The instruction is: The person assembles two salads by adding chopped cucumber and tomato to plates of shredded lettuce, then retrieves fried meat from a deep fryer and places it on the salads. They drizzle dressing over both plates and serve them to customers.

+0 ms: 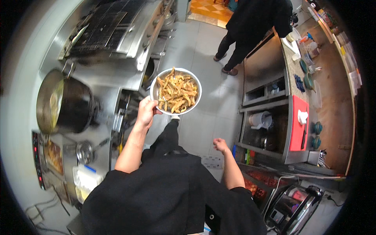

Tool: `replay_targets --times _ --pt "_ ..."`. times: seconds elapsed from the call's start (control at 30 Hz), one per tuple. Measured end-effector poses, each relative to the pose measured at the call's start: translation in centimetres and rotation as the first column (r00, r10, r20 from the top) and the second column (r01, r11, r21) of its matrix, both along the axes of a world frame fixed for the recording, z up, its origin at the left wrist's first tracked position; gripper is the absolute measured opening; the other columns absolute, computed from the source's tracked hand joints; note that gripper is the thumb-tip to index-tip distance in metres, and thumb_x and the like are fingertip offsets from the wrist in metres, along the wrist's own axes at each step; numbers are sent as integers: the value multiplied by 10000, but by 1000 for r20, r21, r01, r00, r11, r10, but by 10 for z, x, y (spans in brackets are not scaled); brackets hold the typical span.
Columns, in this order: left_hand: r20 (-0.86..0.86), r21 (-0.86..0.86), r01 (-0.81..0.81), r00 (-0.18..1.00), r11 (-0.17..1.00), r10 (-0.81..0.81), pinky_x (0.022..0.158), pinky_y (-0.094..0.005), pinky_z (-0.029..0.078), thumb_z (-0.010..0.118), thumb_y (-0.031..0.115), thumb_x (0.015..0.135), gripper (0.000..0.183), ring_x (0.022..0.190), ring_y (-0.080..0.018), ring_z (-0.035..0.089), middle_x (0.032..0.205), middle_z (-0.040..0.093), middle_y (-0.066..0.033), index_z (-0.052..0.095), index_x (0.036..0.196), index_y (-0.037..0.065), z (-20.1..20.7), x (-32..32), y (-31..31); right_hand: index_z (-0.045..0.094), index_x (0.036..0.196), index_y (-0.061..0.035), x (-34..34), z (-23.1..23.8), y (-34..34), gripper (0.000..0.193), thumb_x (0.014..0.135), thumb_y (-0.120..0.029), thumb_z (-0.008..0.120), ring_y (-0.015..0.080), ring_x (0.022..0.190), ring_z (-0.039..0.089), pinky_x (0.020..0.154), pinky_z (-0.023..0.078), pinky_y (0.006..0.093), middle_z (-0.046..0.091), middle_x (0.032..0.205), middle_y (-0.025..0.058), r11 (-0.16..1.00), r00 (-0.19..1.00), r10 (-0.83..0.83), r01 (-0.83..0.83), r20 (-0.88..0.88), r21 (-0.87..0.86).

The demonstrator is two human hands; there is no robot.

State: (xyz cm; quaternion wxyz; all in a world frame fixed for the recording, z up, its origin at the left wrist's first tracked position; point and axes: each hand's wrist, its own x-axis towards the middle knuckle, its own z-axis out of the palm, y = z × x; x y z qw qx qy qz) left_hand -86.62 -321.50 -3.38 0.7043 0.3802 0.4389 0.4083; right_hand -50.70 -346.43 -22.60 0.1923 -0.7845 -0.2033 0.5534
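Left grip: your left grip is closed on the bowl's near-left rim, thumb at the top edge, fingers partly hidden beneath; likely a support from below with the thumb steadying.
Bowl: round metal bowl, held up over the floor, ahead of your torso; opening faces up, presumably so nothing spills.
Contents: browned strips, heaped across the bowl; the load sits off to one side of your hold, so expect some tipping pull on the wrist.
Right grip: your right grip hangs well apart from the bowl, fingers loosely curled, nothing visible in them; one hand seems enough here.
Left side: tall pot beside the grill, both apart from the bowl.
Right side: red board on the worktop, carrying a white cloth and a knife, probably parked together within reach.
Ahead: a co-worker in black stands near that worktop.
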Motion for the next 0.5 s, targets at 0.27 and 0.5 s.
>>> replay_targets --times 0.27,0.5 --pt "-20 -55 87 996 995 -88 406 -214 412 496 121 874 168 513 -115 591 739 654 -70 604 939 11 9 101 197 672 854 -28 93 -15 -14 184 852 -170 556 206 610 593 474 445 388 594 641 86 898 983 -181 161 -11 -410" --pt "-102 59 124 988 991 -117 431 -211 415 571 97 872 102 552 -138 633 715 632 -82 580 860 -4 21 216 415 664 867 -34 78 -29 151 177 853 -174 556 204 601 589 472 446 384 596 657 82 859 918 -380 305 -113 -412"
